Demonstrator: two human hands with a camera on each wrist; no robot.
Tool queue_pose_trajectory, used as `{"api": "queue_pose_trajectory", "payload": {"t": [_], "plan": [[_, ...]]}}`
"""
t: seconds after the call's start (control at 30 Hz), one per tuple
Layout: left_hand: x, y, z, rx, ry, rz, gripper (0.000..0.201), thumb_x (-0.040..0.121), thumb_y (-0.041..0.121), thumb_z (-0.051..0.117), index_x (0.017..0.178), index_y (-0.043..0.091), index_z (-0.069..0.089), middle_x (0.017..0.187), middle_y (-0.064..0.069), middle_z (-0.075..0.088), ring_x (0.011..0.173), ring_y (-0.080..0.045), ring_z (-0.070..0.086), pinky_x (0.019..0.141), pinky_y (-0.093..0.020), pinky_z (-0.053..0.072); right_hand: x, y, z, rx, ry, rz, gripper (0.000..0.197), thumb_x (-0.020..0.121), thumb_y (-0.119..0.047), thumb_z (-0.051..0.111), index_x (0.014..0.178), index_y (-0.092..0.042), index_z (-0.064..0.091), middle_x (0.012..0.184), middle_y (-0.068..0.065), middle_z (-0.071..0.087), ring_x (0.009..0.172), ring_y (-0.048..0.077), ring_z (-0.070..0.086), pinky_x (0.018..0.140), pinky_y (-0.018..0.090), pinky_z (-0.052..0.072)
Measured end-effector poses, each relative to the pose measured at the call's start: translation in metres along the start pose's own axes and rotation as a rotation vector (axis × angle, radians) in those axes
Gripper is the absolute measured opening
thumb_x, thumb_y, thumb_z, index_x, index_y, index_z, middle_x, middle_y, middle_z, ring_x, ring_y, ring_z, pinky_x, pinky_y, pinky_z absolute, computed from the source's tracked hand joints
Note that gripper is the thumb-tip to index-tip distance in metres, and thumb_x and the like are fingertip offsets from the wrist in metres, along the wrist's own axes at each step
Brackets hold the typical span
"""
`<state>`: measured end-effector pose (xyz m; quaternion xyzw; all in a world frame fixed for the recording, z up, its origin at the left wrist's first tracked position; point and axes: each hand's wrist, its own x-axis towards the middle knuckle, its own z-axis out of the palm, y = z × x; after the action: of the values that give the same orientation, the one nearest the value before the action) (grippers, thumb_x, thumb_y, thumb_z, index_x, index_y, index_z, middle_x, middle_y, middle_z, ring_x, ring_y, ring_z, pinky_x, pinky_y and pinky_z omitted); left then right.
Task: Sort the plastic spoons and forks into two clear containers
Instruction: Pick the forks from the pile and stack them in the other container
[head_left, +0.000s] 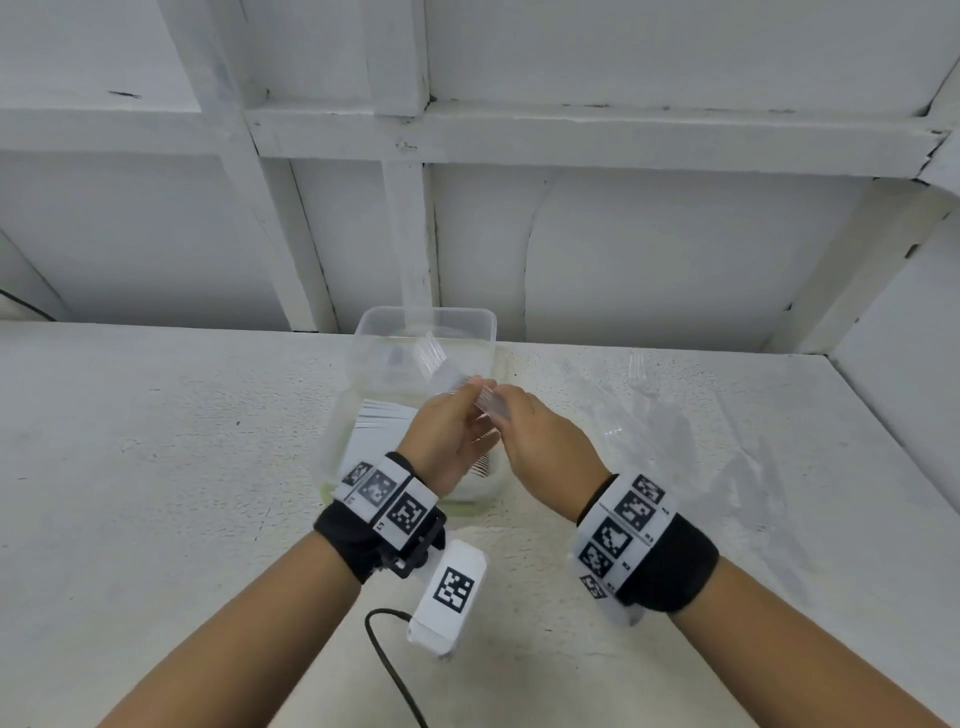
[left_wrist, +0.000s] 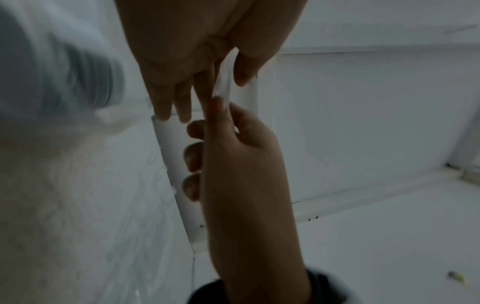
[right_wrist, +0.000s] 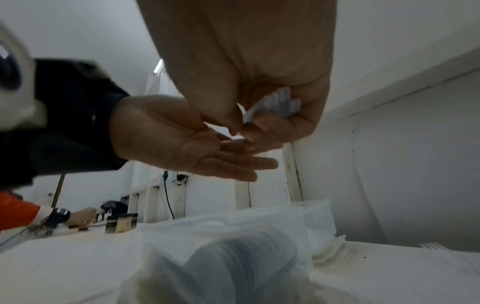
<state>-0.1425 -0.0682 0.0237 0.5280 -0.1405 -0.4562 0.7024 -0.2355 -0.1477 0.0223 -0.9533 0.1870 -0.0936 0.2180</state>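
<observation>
Both hands meet above the near clear container (head_left: 483, 493), which holds stacked spoons (right_wrist: 233, 257). Between them is a stack of clear plastic cutlery (head_left: 441, 366); its ridged far end looks like fork tines and points at the far clear container (head_left: 384, 317). My right hand (head_left: 501, 402) grips the stack's near end, with the fingers curled round it (right_wrist: 280, 102). My left hand (head_left: 475, 397) pinches the stack between thumb and forefinger (left_wrist: 223, 86), its other fingers straight. Loose clear forks (head_left: 649, 405) lie on the table to the right.
A white tagged device (head_left: 449, 597) with a black cable (head_left: 387, 660) hangs under my left wrist. The white panelled wall (head_left: 675, 249) rises just behind the containers. Far left in the right wrist view, another person's orange-sleeved arm (right_wrist: 15, 209) rests on the table.
</observation>
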Motion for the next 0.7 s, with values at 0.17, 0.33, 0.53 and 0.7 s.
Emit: {"api": "queue_pose_trajectory", "payload": {"t": [0.17, 0.33, 0.53, 0.7], "plan": [[0.019, 0.062, -0.04, 0.602, 0.024, -0.055, 0.022, 0.099, 0.028, 0.041, 0.095, 0.017, 0.06, 0.096, -0.003, 0.066, 0.083, -0.014, 0.059, 0.077, -0.024, 0.044, 0.058, 0.005, -0.032, -0.04, -0.008, -0.013, 0.038, 0.101, -0.026, 0.032, 0.136, -0.011, 0.037, 0.133, 0.01, 0.05, 0.114, 0.031, 0.052, 0.089, 0.038, 0.04], [0.058, 0.115, -0.1, 1.029, 0.242, 0.049, 0.028, 0.099, 0.024, 0.041, 0.115, 0.007, 0.057, 0.101, -0.005, 0.062, 0.09, -0.02, 0.057, 0.068, -0.024, 0.045, 0.131, 0.018, -0.028, -0.163, -0.159, -0.028, 0.038, 0.101, -0.025, 0.031, 0.136, -0.01, 0.036, 0.136, 0.01, 0.047, 0.117, 0.03, 0.049, 0.094, 0.038, 0.04], [0.106, 0.119, -0.161, 1.352, 0.367, -0.095, 0.028, 0.097, 0.021, 0.045, 0.111, 0.0, 0.059, 0.112, -0.018, 0.063, 0.108, -0.034, 0.058, 0.083, -0.035, 0.047, 0.206, 0.03, 0.012, -0.358, -0.263, -0.046, 0.031, 0.1, -0.023, 0.033, 0.125, -0.01, 0.045, 0.12, 0.011, 0.056, 0.102, 0.03, 0.056, 0.077, 0.033, 0.041], [0.129, 0.102, -0.175, 1.489, 0.298, -0.223, 0.049, 0.097, 0.031, 0.045, 0.138, 0.005, 0.039, 0.131, -0.014, 0.055, 0.119, -0.027, 0.054, 0.09, -0.031, 0.045, 0.241, 0.033, 0.034, -0.506, -0.327, -0.101, 0.028, 0.098, -0.018, 0.035, 0.123, -0.008, 0.043, 0.111, 0.014, 0.056, 0.093, 0.032, 0.058, 0.072, 0.034, 0.044]]}}
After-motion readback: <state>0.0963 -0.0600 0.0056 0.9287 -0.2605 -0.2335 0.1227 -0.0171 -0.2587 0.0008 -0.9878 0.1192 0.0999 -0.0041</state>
